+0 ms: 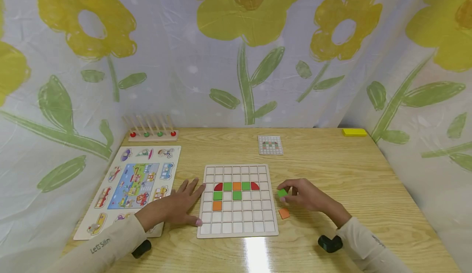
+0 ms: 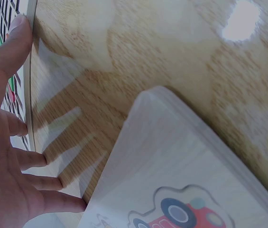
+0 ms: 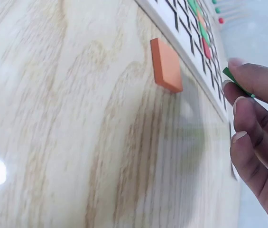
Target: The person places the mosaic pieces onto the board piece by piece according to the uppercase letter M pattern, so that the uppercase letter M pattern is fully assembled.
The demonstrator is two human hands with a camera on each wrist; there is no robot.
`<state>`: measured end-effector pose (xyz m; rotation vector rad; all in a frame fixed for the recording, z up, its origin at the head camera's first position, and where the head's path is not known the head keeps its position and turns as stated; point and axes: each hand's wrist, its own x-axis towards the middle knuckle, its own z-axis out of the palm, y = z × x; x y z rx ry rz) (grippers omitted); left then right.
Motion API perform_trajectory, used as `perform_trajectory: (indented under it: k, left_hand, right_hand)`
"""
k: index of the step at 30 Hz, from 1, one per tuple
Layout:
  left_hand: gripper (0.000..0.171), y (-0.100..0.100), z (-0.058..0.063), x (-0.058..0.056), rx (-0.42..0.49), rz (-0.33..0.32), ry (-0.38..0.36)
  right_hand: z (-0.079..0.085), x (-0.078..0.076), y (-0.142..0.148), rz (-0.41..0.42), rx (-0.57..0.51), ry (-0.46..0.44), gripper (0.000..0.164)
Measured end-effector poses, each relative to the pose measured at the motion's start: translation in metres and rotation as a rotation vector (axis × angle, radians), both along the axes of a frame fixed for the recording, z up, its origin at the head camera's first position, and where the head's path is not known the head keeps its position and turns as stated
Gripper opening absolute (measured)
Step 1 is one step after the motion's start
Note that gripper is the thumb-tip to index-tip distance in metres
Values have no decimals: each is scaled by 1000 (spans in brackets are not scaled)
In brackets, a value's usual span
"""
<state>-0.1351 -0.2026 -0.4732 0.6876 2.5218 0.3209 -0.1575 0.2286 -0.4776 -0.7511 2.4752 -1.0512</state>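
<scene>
A white grid board (image 1: 237,227) lies in the middle of the table, bearing red quarter-round, green and orange square tiles. My left hand (image 1: 180,204) is spread flat at its left edge, fingers straight, the thumb touching the board's lower left side. Just off the board's right edge, my right hand (image 1: 304,195) pinches a green square tile (image 1: 282,193) between thumb and forefinger; the right wrist view shows that green tile (image 3: 238,81) edge-on. On the table below that hand lies a loose orange square tile (image 1: 284,213), a thick block (image 3: 168,66) in the right wrist view.
A small pattern card (image 1: 270,145) lies behind the board. To the left is a wooden picture puzzle (image 1: 169,152), with a peg stand (image 1: 153,136) behind it. A yellow block (image 1: 354,132) sits at the back right edge. A curtain printed with flowers hangs around the table.
</scene>
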Motion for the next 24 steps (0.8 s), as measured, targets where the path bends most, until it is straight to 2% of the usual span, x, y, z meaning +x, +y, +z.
perform_trajectory:
  k: [24]
  left_hand:
    - [110,1,4,3,12,1,-2]
  right_hand:
    - [5,-5,-15,12,-50,19,34]
